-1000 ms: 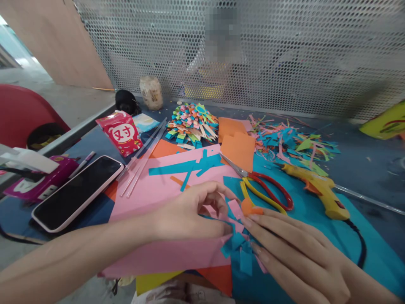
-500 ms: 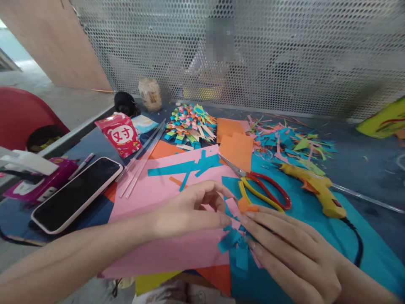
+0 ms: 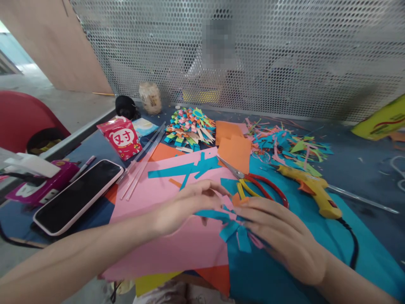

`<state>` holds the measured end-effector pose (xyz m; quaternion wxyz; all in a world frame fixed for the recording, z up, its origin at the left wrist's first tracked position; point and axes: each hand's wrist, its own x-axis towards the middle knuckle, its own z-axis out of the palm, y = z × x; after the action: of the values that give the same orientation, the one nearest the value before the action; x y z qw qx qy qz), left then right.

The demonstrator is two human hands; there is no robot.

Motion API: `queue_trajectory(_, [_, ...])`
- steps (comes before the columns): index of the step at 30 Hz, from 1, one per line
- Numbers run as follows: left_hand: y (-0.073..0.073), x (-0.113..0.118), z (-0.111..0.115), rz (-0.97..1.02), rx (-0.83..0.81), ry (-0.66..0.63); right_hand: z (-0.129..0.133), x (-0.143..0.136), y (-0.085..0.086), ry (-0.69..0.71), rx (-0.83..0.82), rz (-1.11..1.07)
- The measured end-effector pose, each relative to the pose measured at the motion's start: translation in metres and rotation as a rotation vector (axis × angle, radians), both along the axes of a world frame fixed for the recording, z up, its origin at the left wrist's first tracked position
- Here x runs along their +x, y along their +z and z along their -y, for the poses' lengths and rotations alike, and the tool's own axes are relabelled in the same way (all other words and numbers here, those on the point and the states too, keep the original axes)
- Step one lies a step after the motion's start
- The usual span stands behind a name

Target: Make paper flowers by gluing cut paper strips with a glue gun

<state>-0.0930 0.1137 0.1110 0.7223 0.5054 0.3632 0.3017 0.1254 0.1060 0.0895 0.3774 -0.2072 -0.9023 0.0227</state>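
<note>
A small paper flower (image 3: 232, 230) of blue, pink and orange strips is in front of me, above the blue sheet. My right hand (image 3: 281, 232) grips it from the right, its fingers hiding part of the strips. My left hand (image 3: 193, 204) curves around the flower's left side, thumb and fingers apart. One long blue strip (image 3: 213, 215) reaches out from the flower across the left thumb; whether the thumb touches it I cannot tell. Just beyond the right hand lie scissors (image 3: 265, 185) with red and yellow handles.
A pink sheet (image 3: 158, 253) and a blue sheet (image 3: 357, 249) cover the table. A yellow glue gun (image 3: 313, 190) lies right, a phone (image 3: 79, 196) left. Farther back are a fringed paper ball (image 3: 190, 126), orange squares (image 3: 234, 150), scraps (image 3: 281, 141) and a red packet (image 3: 122, 137).
The left thumb has come away from the flower's middle, and a long blue strip now extends toward the left hand. The right hand has shifted slightly up and left with the flower.
</note>
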Motion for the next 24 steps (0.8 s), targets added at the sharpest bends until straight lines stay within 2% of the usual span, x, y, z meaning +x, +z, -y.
queue_trajectory(3, [-0.001,-0.006,-0.006,0.038,-0.047,0.06,-0.006,-0.008,0.0,-0.182,-0.297,-0.24])
queue_trajectory(5, [-0.003,-0.011,-0.011,0.022,0.062,0.113,-0.01,-0.014,0.0,-0.287,-0.561,-0.426])
queue_trajectory(8, [-0.005,-0.017,-0.016,0.015,0.275,0.223,-0.017,-0.019,0.0,-0.234,-0.943,-0.558])
queue_trajectory(10, [-0.003,-0.015,-0.015,0.009,0.332,0.255,-0.018,-0.02,0.001,-0.194,-1.098,-0.599])
queue_trajectory(13, [0.001,-0.008,-0.011,-0.049,0.331,0.273,-0.016,-0.02,0.003,-0.169,-1.182,-0.625])
queue_trajectory(18, [0.002,-0.002,-0.007,-0.083,0.367,0.307,-0.013,-0.022,0.004,-0.164,-1.21,-0.644])
queue_trajectory(24, [0.002,-0.003,-0.008,-0.12,0.374,0.25,-0.015,-0.023,0.003,-0.141,-1.199,-0.621])
